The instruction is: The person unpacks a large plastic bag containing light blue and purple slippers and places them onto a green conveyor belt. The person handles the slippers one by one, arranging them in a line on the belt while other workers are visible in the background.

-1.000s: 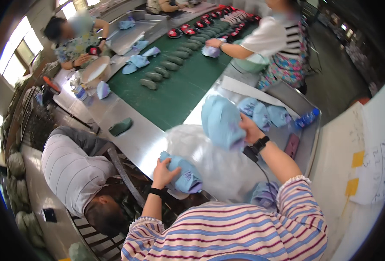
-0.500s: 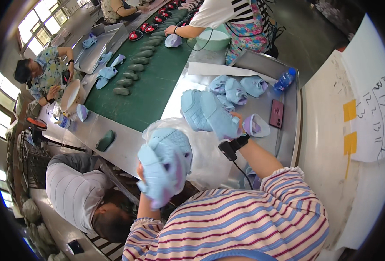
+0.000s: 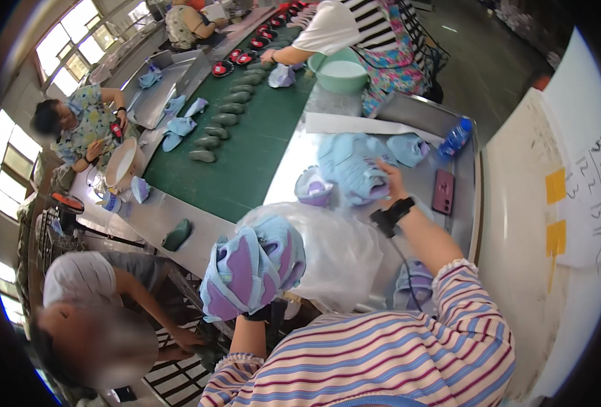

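Several light blue and purple shoe uppers (image 3: pixel 253 268) are bunched in my left hand, held up over the table's near edge. They hide its fingers; only the forearm and a black wristband (image 3: pixel 256 314) show below. My right hand (image 3: pixel 395 182) grips the right side of a blue shoe upper (image 3: pixel 355 166) in a pile on the metal table, fingertips partly hidden. Left of that pile lies a cupped upper (image 3: pixel 313 186), and another upper (image 3: pixel 408 149) lies to the right. A crumpled clear plastic bag (image 3: pixel 338 251) spreads between my hands.
A phone (image 3: pixel 443 191) and a blue bottle (image 3: pixel 456 138) lie at the right rim. More uppers (image 3: pixel 414 285) sit by my right forearm. Dark green shoe lasts (image 3: pixel 224 119) line the green belt (image 3: pixel 260 152). Co-workers are around the line, one (image 3: pixel 87 281) bending close at left.
The held bundle has turned, showing more purple. My right hand has shifted across the pile, and the cupped upper now lies on the pile's left. The bending co-worker has moved, showing an arm.
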{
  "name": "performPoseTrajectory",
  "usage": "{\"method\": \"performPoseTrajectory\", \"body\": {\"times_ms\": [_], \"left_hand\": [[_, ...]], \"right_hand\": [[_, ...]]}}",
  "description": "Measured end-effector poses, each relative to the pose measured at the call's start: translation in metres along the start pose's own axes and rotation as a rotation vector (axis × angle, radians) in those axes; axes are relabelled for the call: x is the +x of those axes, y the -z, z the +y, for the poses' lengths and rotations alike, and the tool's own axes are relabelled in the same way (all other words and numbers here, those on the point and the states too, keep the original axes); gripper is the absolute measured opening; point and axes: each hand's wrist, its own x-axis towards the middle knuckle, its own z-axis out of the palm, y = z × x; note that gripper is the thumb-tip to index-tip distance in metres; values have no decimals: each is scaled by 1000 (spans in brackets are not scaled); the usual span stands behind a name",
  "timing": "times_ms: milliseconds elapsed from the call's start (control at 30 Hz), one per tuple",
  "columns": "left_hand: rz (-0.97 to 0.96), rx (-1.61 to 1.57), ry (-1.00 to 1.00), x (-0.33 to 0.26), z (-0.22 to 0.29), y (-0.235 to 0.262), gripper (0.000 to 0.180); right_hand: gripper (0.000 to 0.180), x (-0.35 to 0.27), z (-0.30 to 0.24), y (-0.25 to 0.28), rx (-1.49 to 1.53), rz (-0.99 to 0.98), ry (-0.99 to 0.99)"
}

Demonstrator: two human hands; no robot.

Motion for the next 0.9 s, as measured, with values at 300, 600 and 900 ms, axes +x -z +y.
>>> {"method": "performPoseTrajectory", "body": {"times_ms": [300, 600, 900], "left_hand": [[287, 69, -270, -6, 16, 52, 39], [258, 1272, -722, 8, 17, -50, 46], [-119, 1332, -532, 24, 24, -33, 54]], "right_hand": [[31, 49, -44, 60, -1064, 583, 503], [98, -15, 130, -75, -1414, -574, 201], [102, -39, 143, -68, -1503, -351, 194]]}}
